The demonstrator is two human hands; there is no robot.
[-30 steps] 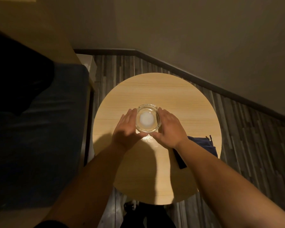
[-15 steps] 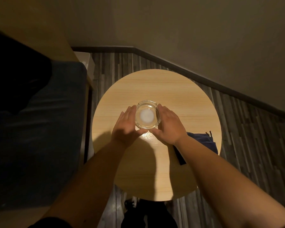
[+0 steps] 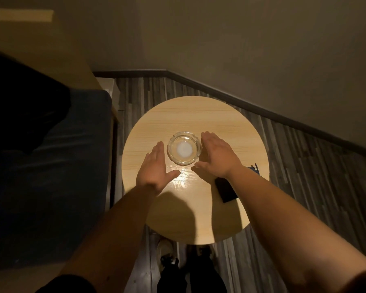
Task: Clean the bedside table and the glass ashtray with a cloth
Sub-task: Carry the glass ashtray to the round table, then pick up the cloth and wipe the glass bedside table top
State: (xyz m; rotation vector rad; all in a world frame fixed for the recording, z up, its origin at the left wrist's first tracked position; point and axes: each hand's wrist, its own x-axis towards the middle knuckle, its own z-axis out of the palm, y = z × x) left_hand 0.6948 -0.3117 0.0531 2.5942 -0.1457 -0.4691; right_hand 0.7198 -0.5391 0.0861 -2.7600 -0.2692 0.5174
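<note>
Round clear glass ashtray (image 3: 184, 148) sits mid round light-wood table (image 3: 226, 127), left hand (image 3: 154, 167) and right hand (image 3: 217, 157) spread, empty, flanking it; likely heavy, rigid, slick, chippable, so grip opposite rim walls.

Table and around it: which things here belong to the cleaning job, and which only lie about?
For the job:
table
ashtray
cloth

Only lying about:
bed
shoes
</note>
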